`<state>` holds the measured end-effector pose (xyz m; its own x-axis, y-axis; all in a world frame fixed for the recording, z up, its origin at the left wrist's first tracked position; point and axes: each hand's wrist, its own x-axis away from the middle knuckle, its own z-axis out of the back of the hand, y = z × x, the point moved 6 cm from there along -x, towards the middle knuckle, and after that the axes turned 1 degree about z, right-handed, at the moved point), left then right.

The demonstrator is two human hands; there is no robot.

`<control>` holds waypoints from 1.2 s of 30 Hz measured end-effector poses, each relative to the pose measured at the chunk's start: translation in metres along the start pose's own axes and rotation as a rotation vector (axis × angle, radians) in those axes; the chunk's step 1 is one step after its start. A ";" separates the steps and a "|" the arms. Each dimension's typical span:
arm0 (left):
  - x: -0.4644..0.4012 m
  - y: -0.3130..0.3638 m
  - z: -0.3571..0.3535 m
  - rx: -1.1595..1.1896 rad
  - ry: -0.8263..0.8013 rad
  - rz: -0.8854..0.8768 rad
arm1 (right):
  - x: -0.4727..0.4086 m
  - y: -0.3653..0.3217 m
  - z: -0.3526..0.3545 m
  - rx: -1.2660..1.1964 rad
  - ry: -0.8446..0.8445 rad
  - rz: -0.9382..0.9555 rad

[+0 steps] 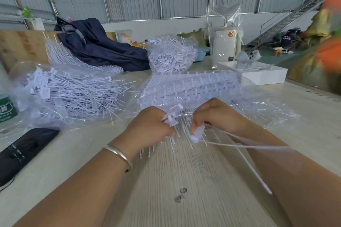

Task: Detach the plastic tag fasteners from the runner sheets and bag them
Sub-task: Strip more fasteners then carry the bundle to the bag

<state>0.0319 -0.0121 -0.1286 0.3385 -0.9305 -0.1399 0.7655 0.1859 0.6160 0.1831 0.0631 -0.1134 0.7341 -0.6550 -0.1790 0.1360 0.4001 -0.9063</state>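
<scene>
My left hand (pixel 153 125) grips a white runner sheet (pixel 177 134) of plastic tag fasteners low over the table, its thin pins pointing down toward me. My right hand (pixel 212 116) pinches white fasteners (pixel 195 137) pulled off the sheet; their long thin tails (pixel 249 164) stretch to the right past my forearm. Just behind my hands a stack of runner sheets (pixel 188 86) lies on clear plastic. At left, a pile of loose fasteners (pixel 73 92) lies on a clear plastic bag (pixel 20 79). A further heap of fasteners (pixel 171 55) sits at the back.
A dark blue garment (pixel 99 46) lies at the back. A black case (pixel 24 151) and a green-labelled bottle (pixel 7 105) sit at left. A white box (pixel 262 75) stands at right. Two small metal bits (pixel 180 194) lie on the wooden table (pixel 166 190) near me.
</scene>
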 end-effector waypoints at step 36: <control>0.004 -0.006 -0.021 0.960 -0.214 0.304 | -0.001 -0.007 -0.003 0.255 0.107 0.274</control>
<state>0.0399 -0.0103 -0.1487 0.2687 -0.9405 0.2081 -0.1275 0.1794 0.9755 0.1792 0.0588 -0.1082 0.6944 -0.5594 -0.4527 0.1150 0.7072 -0.6976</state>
